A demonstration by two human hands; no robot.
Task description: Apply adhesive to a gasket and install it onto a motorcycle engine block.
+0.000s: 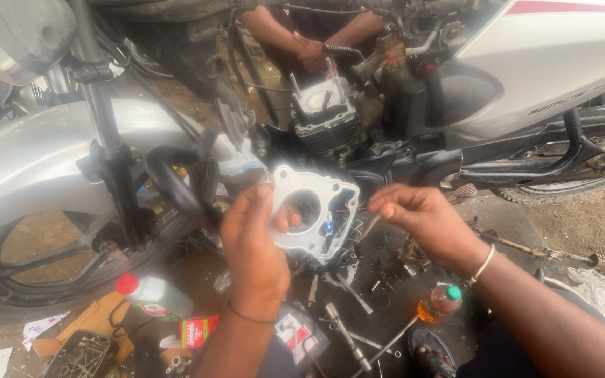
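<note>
A thin metal gasket (314, 212) is held up in front of a stripped motorcycle engine (325, 112), gripped at its left edge by the left hand (252, 245), whose thumb shows through the large round opening. The right hand (414, 213) is raised just beside the gasket's right edge, its fingertips pinched together; what is pinched is too small to be made out. A thin bangle (483, 264) is worn on the right wrist and a dark band on the left.

Beyond the engine, another person's hands (309, 50) are seen at the motorcycle's frame. The front wheel (50, 273) and fork (110, 133) are seen at left, the white tank (547, 56) at upper right.

On the oily ground below, tools and bolts (348, 329) are scattered. A clear bottle with a red cap (154, 295) lies at lower left near a small red box (199, 330), and a bottle of orange liquid with a green cap (440, 302) lies at lower right, near a sandalled foot (432, 353).
</note>
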